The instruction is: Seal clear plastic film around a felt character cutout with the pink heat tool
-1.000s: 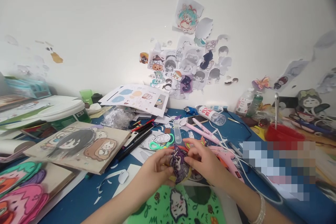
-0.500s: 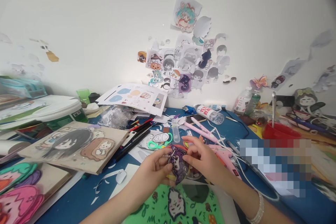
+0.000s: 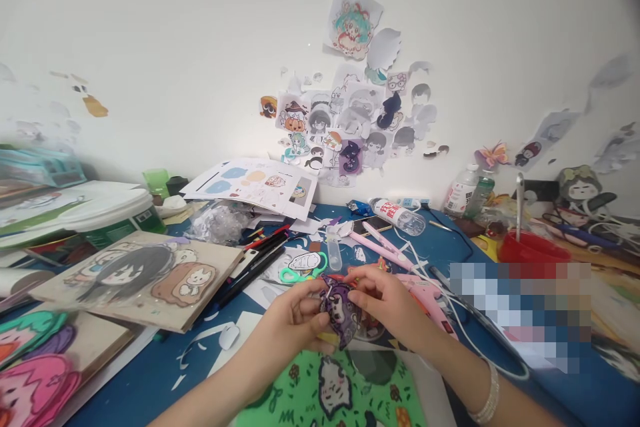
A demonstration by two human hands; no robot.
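Head view: both hands meet low in the middle, above a blue surface [image 3: 145, 383] strewn with craft things. The left hand [image 3: 293, 321] and the right hand [image 3: 389, 310] hold one small purple cutout [image 3: 341, 307] between them, a cartoon figure with a pale face. The left grip is narrow, thumb and fingers pinched on the cutout's left edge. The right grip is narrow too, fingertips closed on its upper right edge. The cutout is raised off the surface and tilted, just above the top edge of a green picture [image 3: 330, 390] that lies nearest the person. A bracelet [image 3: 489, 392] sits on the right wrist.

Just behind the hands lie green scissors [image 3: 299, 271] with a white paper shape beside them. To the right of the hands is a pink glue gun [image 3: 426, 295] with a white cord trailing past it. A bottle [image 3: 400, 216] lies on its side farther back, near the wall. Dark pencils [image 3: 260, 259] lie to the left of the scissors, beside a board [image 3: 145, 277] with a dark-haired figure drawn on it. Printed sheets [image 3: 255, 183] are propped behind the pencils. A green tub [image 3: 117, 213] stands at the far left. A red bowl [image 3: 533, 250] with a spoon upright in it stands at the right. Stickers [image 3: 350, 121] cluster on the white wall.
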